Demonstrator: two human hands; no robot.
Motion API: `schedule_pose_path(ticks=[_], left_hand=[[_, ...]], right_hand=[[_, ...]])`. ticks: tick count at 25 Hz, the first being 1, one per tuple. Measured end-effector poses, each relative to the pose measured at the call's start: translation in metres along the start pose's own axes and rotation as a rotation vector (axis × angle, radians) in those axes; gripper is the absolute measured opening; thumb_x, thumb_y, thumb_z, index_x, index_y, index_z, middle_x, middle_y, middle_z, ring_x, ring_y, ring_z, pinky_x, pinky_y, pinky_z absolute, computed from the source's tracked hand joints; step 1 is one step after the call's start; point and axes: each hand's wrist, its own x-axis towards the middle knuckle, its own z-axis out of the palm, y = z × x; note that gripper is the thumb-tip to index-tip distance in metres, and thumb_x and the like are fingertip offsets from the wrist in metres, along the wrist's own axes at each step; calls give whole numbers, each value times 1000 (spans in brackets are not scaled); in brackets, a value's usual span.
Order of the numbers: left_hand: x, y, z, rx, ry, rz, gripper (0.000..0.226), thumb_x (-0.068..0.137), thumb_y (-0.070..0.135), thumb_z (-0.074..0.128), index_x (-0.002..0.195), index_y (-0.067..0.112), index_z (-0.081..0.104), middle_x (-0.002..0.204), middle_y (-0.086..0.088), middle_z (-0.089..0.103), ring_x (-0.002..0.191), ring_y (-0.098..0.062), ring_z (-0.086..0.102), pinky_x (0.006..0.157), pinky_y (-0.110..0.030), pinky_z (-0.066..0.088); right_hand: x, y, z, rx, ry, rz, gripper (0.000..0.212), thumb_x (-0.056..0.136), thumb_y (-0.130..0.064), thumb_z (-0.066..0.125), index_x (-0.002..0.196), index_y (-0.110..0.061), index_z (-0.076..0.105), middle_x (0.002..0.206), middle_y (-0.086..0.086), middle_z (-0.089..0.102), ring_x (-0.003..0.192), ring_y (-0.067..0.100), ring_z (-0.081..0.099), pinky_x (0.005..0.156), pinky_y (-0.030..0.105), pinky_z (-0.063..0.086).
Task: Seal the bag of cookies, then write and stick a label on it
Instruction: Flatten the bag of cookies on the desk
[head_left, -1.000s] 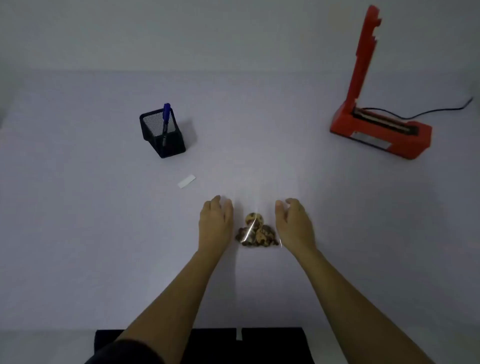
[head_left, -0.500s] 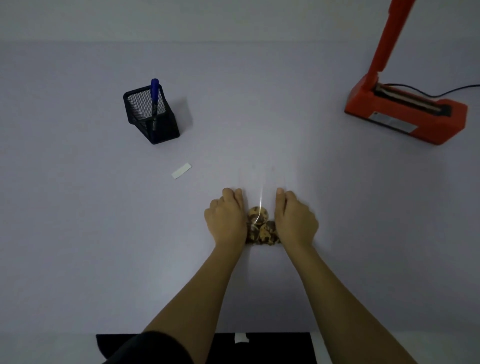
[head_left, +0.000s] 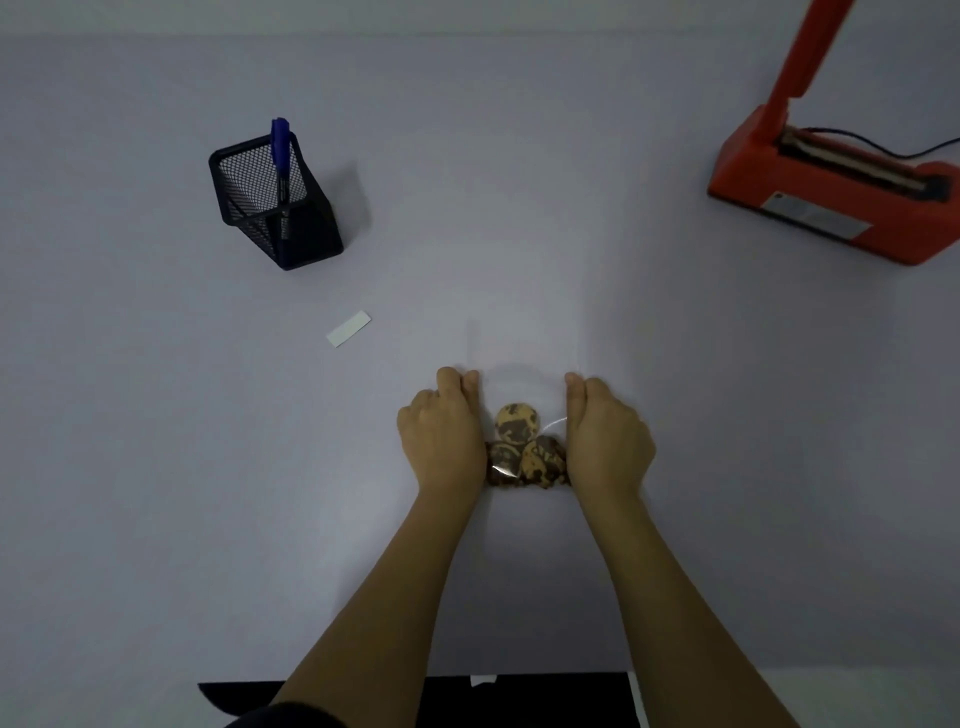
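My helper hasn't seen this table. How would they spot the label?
Find the black mesh pen cup at the far left of the table. Nearer the person and slightly right lies the label. It is a small white strip, unlike the dark cup and blue pen.

Nothing can be read: the silver plate (head_left: 815, 217) on the red sealer (head_left: 753, 171) at far right is too blurred to make out.
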Motion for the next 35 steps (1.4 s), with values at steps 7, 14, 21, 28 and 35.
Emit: schedule_pose_path(ticks=[7, 14, 21, 28, 35], left_hand=[[7, 2, -22, -233, -244, -103, 33, 95, 40, 42, 95, 10, 56, 66, -1, 60, 63, -22, 58, 65, -36, 48], [20, -17, -38, -416, -524, -238, 18, 81, 27, 70, 97, 20, 64, 83, 4, 64, 78, -7, 57, 65, -9, 39], [17, -20, -45, -334, -469, -161, 9, 85, 18, 62, 94, 20, 62, 82, 7, 61, 75, -5, 55, 59, -3, 38], [3, -16, -49, -511, -467, -100, 13, 82, 16, 68, 88, 15, 56, 81, 7, 64, 75, -2, 60, 63, -6, 46], [15, -29, -52, -546, -584, -176, 26, 81, 17, 71, 104, 23, 60, 81, 0, 72, 84, -8, 65, 67, -12, 43]], right_hand=[[4, 5, -21, 195, -244, 51, 49, 88, -62, 35, 68, -19, 49, 61, -5, 54, 59, 16, 52, 51, 27, 35], [12, 20, -23, 248, -420, 35, 34, 78, -56, 61, 77, -23, 58, 69, -12, 58, 68, 11, 56, 57, 25, 38], [10, 20, -29, 406, -504, 24, 26, 80, -45, 65, 83, -19, 65, 78, -7, 66, 73, 5, 59, 59, 15, 39], [3, 20, -25, 706, -600, 67, 21, 77, -29, 73, 80, -15, 57, 80, -1, 73, 77, 9, 67, 72, 26, 50], [5, 24, -20, 665, -626, 26, 13, 77, -25, 74, 73, -19, 63, 73, 0, 71, 79, 17, 69, 71, 30, 56]])
